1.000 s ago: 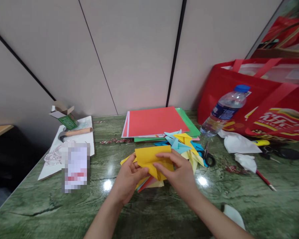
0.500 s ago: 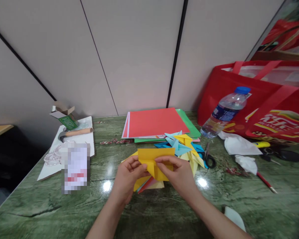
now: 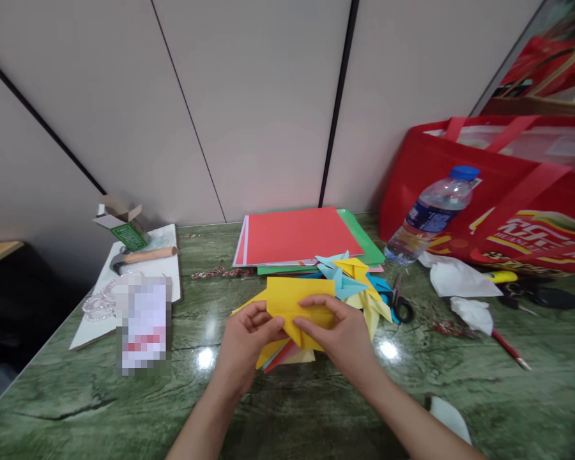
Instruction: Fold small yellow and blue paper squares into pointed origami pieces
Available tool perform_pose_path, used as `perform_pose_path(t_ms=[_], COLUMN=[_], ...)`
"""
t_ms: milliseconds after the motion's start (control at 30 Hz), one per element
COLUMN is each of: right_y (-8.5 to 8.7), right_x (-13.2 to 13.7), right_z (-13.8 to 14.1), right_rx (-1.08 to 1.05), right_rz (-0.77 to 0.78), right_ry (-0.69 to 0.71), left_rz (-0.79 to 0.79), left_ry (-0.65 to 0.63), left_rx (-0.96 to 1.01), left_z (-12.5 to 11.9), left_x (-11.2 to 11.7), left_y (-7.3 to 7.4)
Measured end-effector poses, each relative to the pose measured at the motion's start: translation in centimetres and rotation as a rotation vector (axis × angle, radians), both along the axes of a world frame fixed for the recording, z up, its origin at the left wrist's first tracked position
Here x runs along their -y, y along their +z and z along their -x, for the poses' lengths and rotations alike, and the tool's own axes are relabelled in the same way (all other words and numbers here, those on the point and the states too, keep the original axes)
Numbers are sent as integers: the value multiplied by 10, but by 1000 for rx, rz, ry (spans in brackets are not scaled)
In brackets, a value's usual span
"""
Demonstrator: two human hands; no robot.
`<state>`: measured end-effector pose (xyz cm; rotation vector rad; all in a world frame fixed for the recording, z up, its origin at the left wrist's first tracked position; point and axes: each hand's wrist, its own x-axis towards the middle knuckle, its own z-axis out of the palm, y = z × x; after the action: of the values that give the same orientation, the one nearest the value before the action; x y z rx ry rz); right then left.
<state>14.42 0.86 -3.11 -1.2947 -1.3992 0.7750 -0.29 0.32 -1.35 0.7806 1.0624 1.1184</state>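
Both hands hold a partly folded yellow paper (image 3: 299, 299) just above the green marble table (image 3: 287, 396). My left hand (image 3: 246, 342) pinches its lower left part. My right hand (image 3: 340, 335) grips the lower right, fingers curled over a fold. Under the paper lies a small pile of coloured sheets (image 3: 280, 354). Behind my right hand sits a heap of folded blue and yellow paper shapes (image 3: 354, 281).
A stack of red and green sheets (image 3: 297, 236) lies by the wall. Scissors (image 3: 400, 303), a tilted water bottle (image 3: 431, 214), a red bag (image 3: 508, 185), tissues (image 3: 455, 278) and a pen (image 3: 510, 348) are right. A hammer (image 3: 141, 257), small box (image 3: 119, 223) and beads (image 3: 98, 300) are left.
The yellow paper has been turned and raised slightly, its top edge now more level. My right fingers shifted along the fold; my left hand stayed at the lower left.
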Motion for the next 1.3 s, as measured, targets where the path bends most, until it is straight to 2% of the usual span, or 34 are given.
perform_pose_path(t_ms=[400, 700, 833, 1000, 1300], right_y=[4, 6, 5, 6, 8], right_x=[1, 2, 1, 1, 0], right_z=[1, 0, 0, -1, -2], right_rx=[-4, -1, -2, 7, -12], right_rz=[-24, 37, 33, 26, 59], right_ry=[19, 38, 57, 98, 125], left_rz=[-20, 3, 28, 57, 75], left_ry=[24, 34, -26, -200, -194], left_rx=[-23, -38, -15, 33, 5], left_z=[2, 4, 7, 12, 13], left_x=[0, -1, -1, -2, -4], left_y=[-3, -4, -1, 6, 5])
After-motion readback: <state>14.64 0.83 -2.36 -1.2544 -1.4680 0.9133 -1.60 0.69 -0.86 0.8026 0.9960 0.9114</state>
